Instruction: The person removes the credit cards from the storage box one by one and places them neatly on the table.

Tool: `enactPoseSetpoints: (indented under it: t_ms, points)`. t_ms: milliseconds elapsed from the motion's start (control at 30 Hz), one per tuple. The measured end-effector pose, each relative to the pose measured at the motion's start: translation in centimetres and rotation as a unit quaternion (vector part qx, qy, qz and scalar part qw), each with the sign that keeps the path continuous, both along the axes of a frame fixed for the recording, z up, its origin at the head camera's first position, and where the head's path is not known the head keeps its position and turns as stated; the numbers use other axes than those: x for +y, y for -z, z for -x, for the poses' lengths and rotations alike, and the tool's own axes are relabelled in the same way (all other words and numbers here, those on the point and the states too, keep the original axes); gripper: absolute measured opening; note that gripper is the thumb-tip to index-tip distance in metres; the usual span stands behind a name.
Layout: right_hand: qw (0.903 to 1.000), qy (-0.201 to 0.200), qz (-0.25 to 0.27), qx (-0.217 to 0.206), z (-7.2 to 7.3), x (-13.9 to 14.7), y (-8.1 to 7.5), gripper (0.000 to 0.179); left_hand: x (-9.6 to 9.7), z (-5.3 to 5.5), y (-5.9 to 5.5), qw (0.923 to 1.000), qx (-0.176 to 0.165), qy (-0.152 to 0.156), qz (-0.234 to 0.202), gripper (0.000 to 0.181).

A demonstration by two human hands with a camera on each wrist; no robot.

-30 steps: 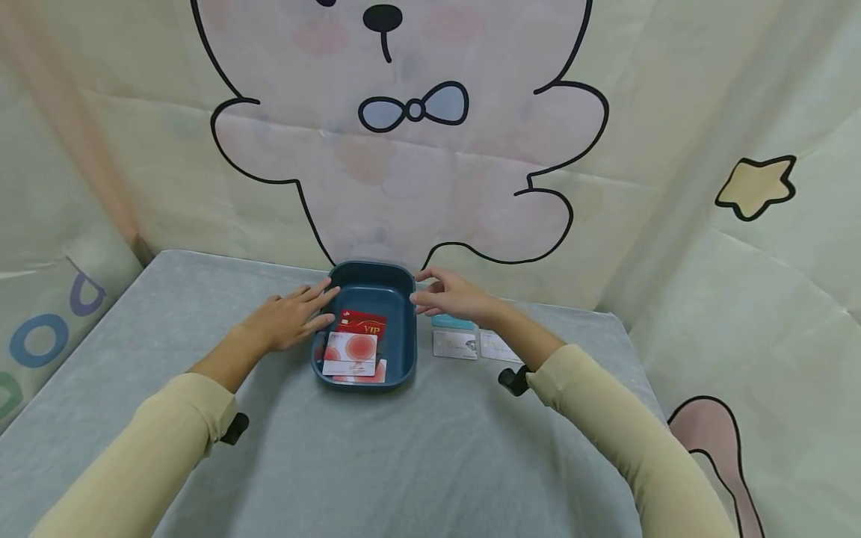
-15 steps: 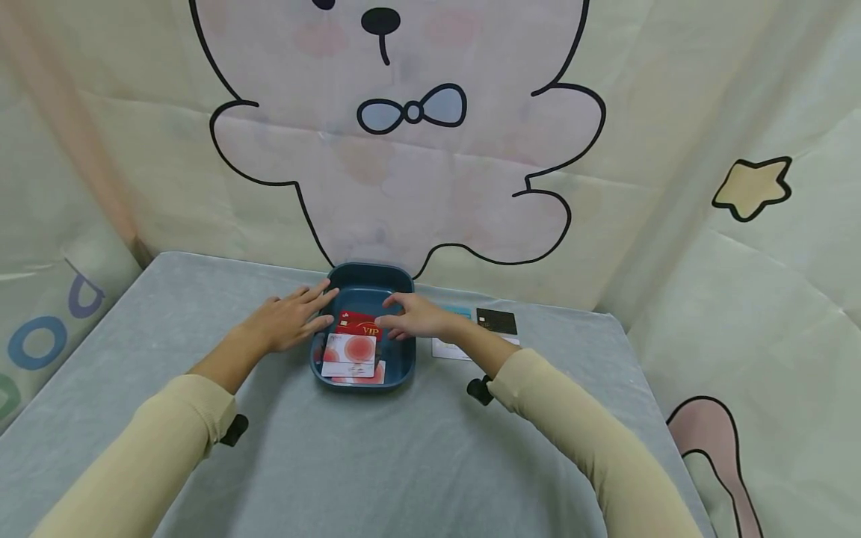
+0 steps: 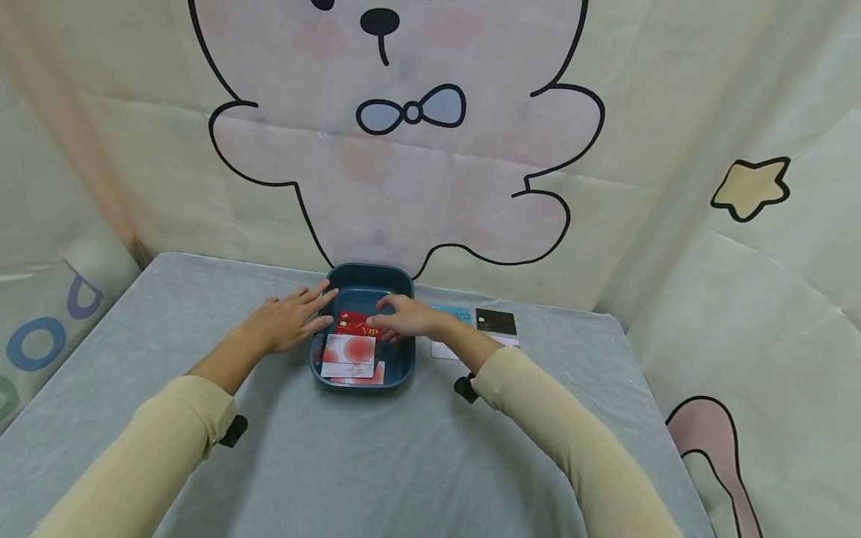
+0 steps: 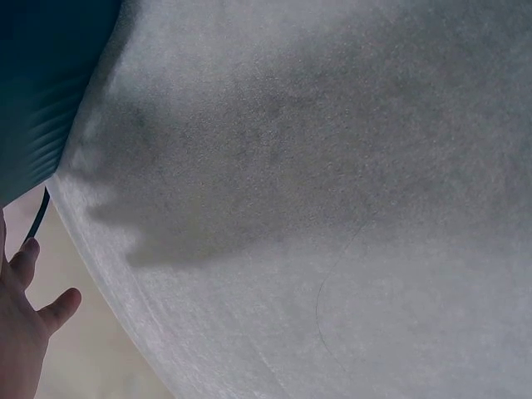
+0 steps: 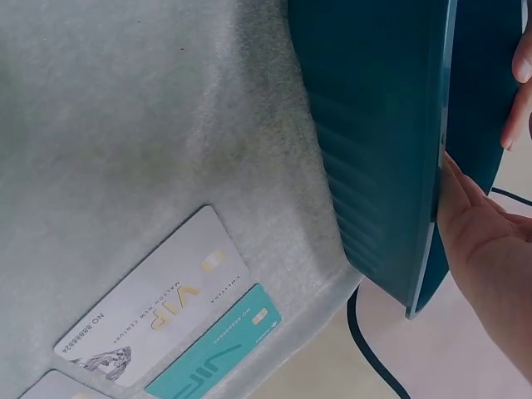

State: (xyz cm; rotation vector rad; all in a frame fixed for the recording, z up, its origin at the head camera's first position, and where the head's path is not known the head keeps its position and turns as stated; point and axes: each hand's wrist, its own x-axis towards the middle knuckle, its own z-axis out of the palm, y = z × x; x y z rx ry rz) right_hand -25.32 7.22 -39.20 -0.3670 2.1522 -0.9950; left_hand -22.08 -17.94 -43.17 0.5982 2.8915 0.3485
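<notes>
A dark blue tray (image 3: 407,359) stands near the back of the table. In it lie a red VIP card (image 3: 350,321), a white card with pink circles (image 3: 348,355) and a pinkish card (image 3: 371,373) partly under that one. My left hand (image 3: 288,317) rests on the tray's left rim with straight, spread fingers. Over the tray's right wall reaches my right hand (image 3: 412,317), its fingertips at the right end of the red card, thumb and forefinger apart. In the right wrist view the wall hides those fingertips.
Right of the tray lie a turquoise card (image 5: 220,349), a white VIP card (image 5: 158,299) and a black card (image 3: 496,321), partly behind my right forearm in the head view. A printed curtain (image 3: 646,246) hangs behind the grey-covered table (image 3: 350,463).
My right hand has moved left from outside the tray's right rim to inside it, down to the red card. The left hand, the tray and the cards have stayed put.
</notes>
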Motion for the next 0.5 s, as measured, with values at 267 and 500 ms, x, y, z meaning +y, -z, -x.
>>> enactPoseSetpoints:
  t_ms: [267, 500]
  points:
    - [0.9997, 0.009, -0.019, -0.010, 0.1, -0.8, 0.5, 0.063, 0.0, 0.0, 0.0, 1.0000, -0.001, 0.000, 0.002, 0.066]
    - [0.9993, 0.005, -0.035, -0.011, -0.1, -1.5, 0.8, 0.060, 0.0, -0.1, -0.2, 1.0000, -0.001, 0.005, -0.003, 0.065]
